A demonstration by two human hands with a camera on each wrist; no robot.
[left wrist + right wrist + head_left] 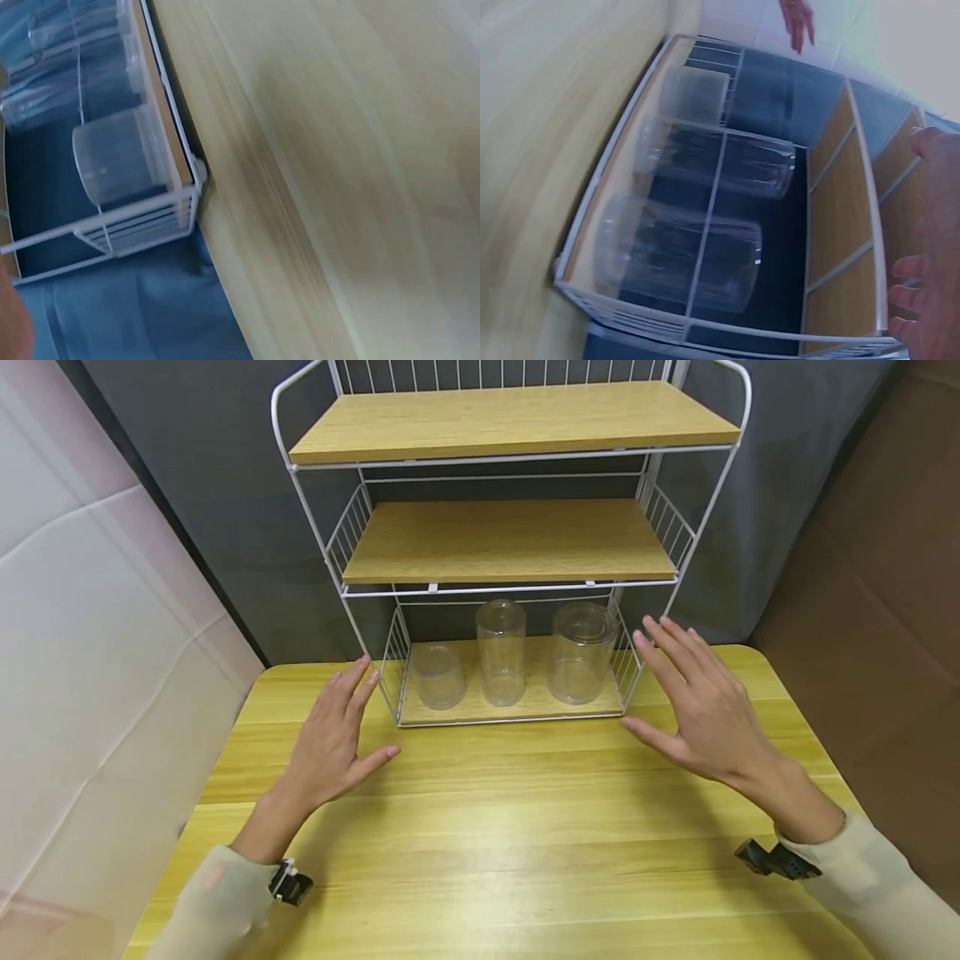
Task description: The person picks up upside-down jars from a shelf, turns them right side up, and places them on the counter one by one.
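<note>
Wooden tabletop (480, 843), white three-tier rack (510, 539) standing at the back. Left hand (333, 739) and right hand (705, 710) are spread wide by its lower sides (honestly can't tell if they're touching it), and three clear containers (503, 656) stand on its bottom tier (537, 681).

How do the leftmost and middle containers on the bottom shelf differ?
The leftmost container is short and squat; the middle container is clearly taller and narrower for its height. The leftmost container looks hazier, the middle container clearer. The leftmost container stands nearest the left wire side; the middle container stands farther from it. Both are see-through and upright.
</note>
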